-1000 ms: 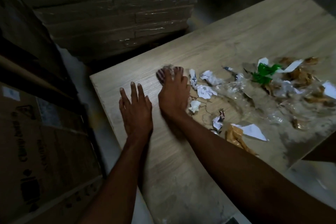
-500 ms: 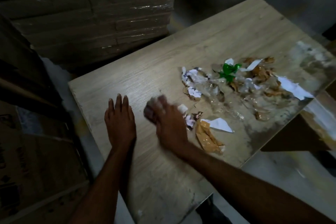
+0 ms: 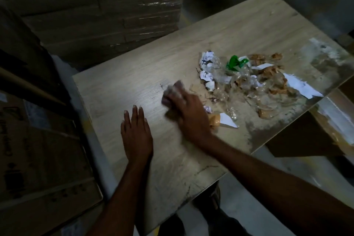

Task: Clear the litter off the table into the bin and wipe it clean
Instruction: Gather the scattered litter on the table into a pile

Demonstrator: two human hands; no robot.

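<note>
So the person looks to be mid-wipe here. The right grip (image 3: 186, 113) is down on the counter (image 3: 229, 25) with its fingers over a pale wad (image 3: 168, 93), maybe a cloth or tissue. That end of the grip is smeared by motion blur, so there's no telling if the fingers curl round the wad or just press it flat. The left grip (image 3: 137, 132) lies just to its left, fingers straight and together, palm flat on the wood, holding nothing. Best guess is it's bracing the body while the other arm scrubs.

The litter (image 3: 239, 82) sits bunched to the right of the right grip and beyond it: crumpled white paper (image 3: 206, 59), a green wrapper (image 3: 234, 62), clear plastic film (image 3: 224, 90) and brown scraps (image 3: 272, 74). A white paper triangle (image 3: 228, 120) and a tan scrap (image 3: 214, 119) lie right against the grip's right side. Piled like that, it reads as being herded toward the counter's right edge, where a torn white sheet (image 3: 302, 87) lies at the lip. Just below that edge is an open cardboard box (image 3: 298, 140), probably the bin, so one shove should drop the lot in.

Nothing is visibly in the box yet, and a dusty smear (image 3: 325, 57) shows far out past the pile, so the wiping is nowhere near done. The film looks light and might cling instead of dropping cleanly.
</note>
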